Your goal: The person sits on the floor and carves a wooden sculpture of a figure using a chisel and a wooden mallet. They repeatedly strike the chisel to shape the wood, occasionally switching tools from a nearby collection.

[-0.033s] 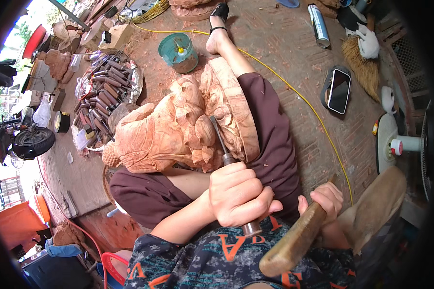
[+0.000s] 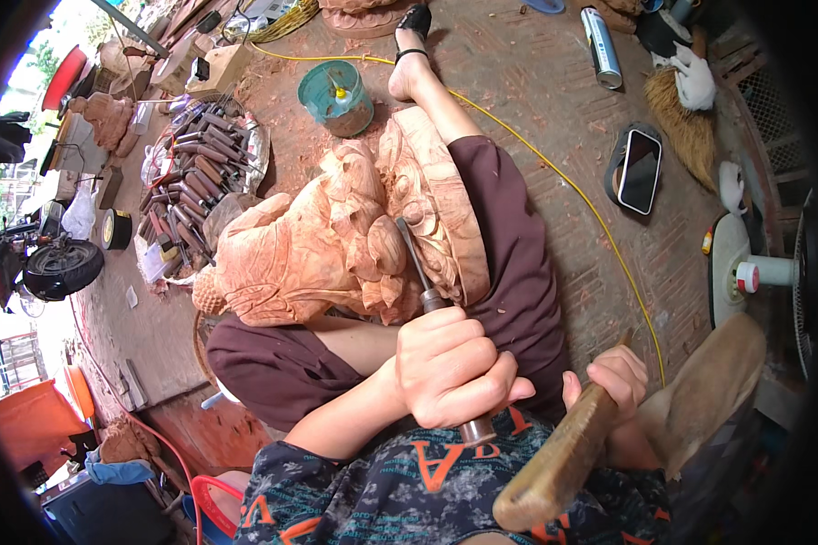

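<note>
My left hand [image 2: 454, 368] is closed round the dark wooden handle of a carving chisel [image 2: 412, 250]. Its narrow metal blade reaches the carved base of a reddish wooden statue [image 2: 291, 250], near the folds beside the rim. The statue lies on its side across my legs, its knobbed head to the left and its flat base against my thigh. In my right hand [image 2: 616, 381] is a thick wooden mallet [image 2: 550, 468], tilted, its broad end low in front of my shirt. That end is apart from the chisel's butt. My right palm is hidden.
Many dark-handled chisels [image 2: 204, 173] lie heaped at the left. A teal tub [image 2: 336, 100] stands beyond the statue. A yellow cord [image 2: 554, 168] crosses the floor. At the right are a phone [image 2: 639, 173], spray can [image 2: 601, 50], straw broom [image 2: 686, 127] and fan [image 2: 732, 268].
The mallet's broad end has dropped slightly toward the lower edge. My left hand, the chisel and the statue look almost unchanged.
</note>
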Available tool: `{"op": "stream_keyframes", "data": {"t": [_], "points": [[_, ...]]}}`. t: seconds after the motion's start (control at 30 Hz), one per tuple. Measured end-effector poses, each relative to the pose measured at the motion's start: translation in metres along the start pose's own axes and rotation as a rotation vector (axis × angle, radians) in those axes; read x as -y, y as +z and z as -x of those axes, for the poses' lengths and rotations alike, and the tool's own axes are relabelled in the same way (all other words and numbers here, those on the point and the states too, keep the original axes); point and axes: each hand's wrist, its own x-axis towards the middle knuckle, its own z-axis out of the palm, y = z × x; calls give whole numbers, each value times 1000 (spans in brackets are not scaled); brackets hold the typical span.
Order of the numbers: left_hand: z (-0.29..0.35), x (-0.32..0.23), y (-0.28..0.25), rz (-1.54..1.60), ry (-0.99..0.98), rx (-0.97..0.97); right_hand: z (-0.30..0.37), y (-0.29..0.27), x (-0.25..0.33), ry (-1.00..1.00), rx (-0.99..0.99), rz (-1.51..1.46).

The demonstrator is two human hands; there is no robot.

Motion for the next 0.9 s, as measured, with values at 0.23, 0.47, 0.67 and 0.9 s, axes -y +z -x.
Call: {"op": "stream_keyframes", "data": {"t": [0.23,0.47,0.67,0.9], "points": [[5,6,8,-27,2,-35,-3,2,3,31,154,127],[2,4,9,-46,-4,-58,4,0,-3,-28,46,81],[-2,3,8,-40,-19,-69,1,0,-11,-74,-54,48],[1,5,16,-67,-5,-76,0,-3,-24,-128,-85,43]]}}
